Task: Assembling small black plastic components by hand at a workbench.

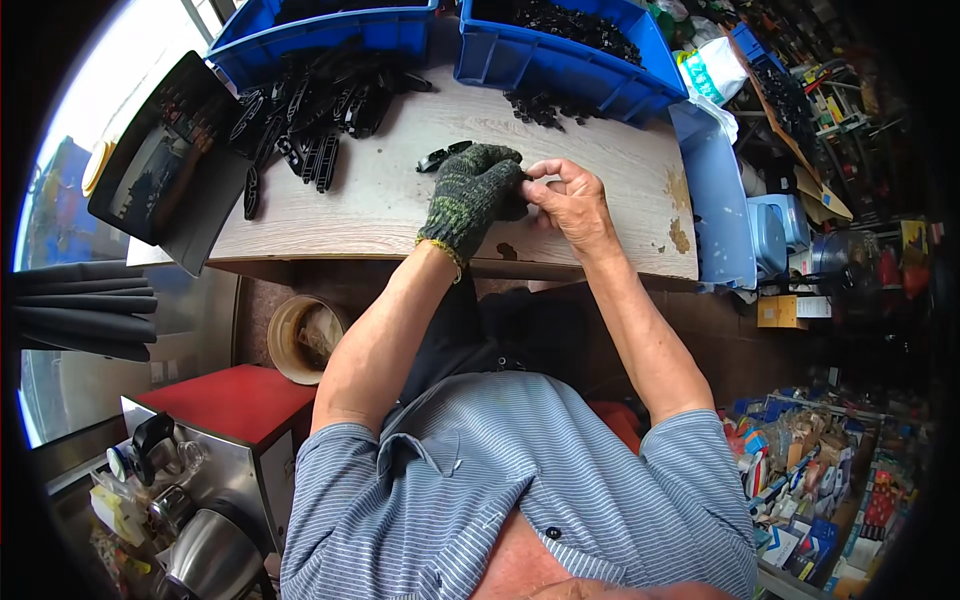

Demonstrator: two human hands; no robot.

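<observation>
My left hand [468,195], in a dark green knitted glove, is closed around a long black plastic part [434,160]. One end of that part sticks out past the glove on the left, and the rest is hidden under the fingers. Close by on the right is my bare right hand [572,203], thumb and forefinger pinched together against the gloved fingers. Whatever is in that pinch is too small and too hidden to name. Both hands are above the near side of the pale wooden table [340,222].
At the table's back left lies a heap of long black parts [325,105]. Small black pieces [548,108] lie before a blue bin [560,62]; another blue bin [320,45] stands left. A dark panel [165,160] leans at the left edge. A bucket [290,340] stands below.
</observation>
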